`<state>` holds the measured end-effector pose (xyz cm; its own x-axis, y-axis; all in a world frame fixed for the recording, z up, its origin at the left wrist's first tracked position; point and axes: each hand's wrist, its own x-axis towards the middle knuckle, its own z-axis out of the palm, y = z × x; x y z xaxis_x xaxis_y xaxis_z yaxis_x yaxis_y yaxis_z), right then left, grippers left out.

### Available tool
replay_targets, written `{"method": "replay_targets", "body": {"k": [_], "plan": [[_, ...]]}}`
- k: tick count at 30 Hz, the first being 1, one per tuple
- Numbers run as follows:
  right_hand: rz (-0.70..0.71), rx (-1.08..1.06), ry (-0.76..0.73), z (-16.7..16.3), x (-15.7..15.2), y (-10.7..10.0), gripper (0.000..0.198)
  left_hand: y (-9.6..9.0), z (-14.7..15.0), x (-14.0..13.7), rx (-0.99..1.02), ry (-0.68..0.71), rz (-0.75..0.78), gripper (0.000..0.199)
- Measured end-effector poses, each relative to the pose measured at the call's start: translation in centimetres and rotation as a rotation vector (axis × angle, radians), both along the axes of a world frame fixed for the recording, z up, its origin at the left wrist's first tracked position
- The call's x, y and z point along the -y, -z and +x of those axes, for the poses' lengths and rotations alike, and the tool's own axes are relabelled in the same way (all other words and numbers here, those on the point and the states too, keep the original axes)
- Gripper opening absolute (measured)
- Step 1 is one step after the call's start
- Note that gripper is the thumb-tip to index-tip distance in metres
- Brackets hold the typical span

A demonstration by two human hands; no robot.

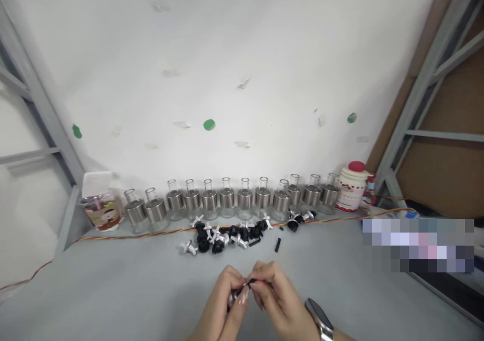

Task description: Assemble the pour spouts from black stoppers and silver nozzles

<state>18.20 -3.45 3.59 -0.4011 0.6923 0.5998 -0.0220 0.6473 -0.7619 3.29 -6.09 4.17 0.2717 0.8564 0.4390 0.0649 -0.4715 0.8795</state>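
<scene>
Near the front of the table, my left hand (220, 303) is closed around a small black-and-silver spout stopper (235, 294), mostly hidden by the fingers. My right hand (279, 296) pinches a thin black piece (251, 281) against the top of that part; the fingertips of both hands almost meet there. Beyond the hands lies a loose pile of black and silver-grey spout stoppers (218, 247). To the right of the pile, a small black strip (278, 244) lies by itself on the table.
Several glass bottles with steel sleeves (227, 198) stand in a row along the white wall. A decorated cup (102, 212) is at the left end, a cream jar with a red lid (350, 189) at the right. A twisted red-yellow wire (151, 234) crosses the grey table (124, 285).
</scene>
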Motion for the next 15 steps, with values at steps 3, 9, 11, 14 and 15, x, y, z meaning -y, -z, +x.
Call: {"method": "replay_targets", "body": {"k": [3,9,11,14,15], "plan": [[0.029,0.020,0.049,0.0,0.0,-0.3,0.011,-0.2,0.0,0.0,0.063,0.040,-0.095,0.023],[0.113,0.122,0.119,0.1,-0.2,-0.9,0.010,-0.6,-0.2,-0.2,0.147,0.032,-0.184,0.027],[0.142,0.162,0.127,0.1,-0.2,-1.0,0.010,-0.5,-0.3,-0.5,0.171,-0.001,-0.263,0.028],[0.146,0.206,0.130,0.1,-0.1,-1.2,0.012,-0.2,-0.3,-1.1,0.182,-0.106,-0.371,0.031],[0.132,0.210,0.138,0.1,0.0,-1.2,0.013,-0.2,-0.3,-1.3,0.178,-0.145,-0.375,0.032]]}}
